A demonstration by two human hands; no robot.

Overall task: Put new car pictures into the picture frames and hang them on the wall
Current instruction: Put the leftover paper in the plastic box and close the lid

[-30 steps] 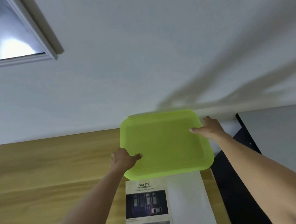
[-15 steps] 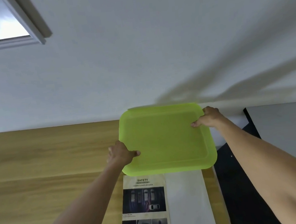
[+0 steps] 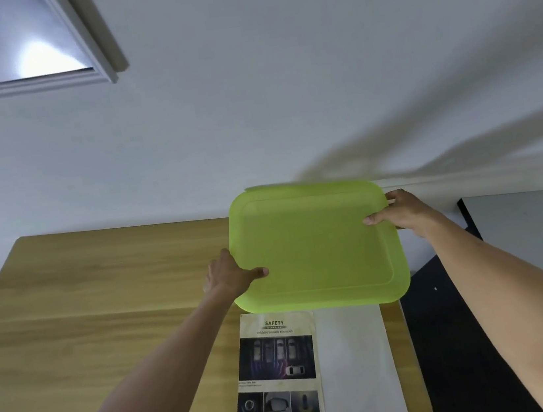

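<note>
A bright green plastic tray (image 3: 317, 251) is held over the far right part of the wooden table (image 3: 102, 297). My left hand (image 3: 229, 275) grips its left rim, thumb on top. My right hand (image 3: 399, 213) grips its right rim, thumb on top too. Below the tray lies a car picture sheet (image 3: 278, 374) headed "SAFETY", with a blank white sheet (image 3: 353, 368) beside it on the right. A white picture frame (image 3: 25, 48) hangs on the wall at the upper left, its glass glaring.
The white wall (image 3: 281, 83) rises straight behind the table. To the right of the table stand a dark panel (image 3: 453, 337) and a grey surface (image 3: 534, 223). The left half of the tabletop is bare wood.
The view has tilted so the wall frame shows more. The tray stays in both hands at about the same spot over the table's far right.
</note>
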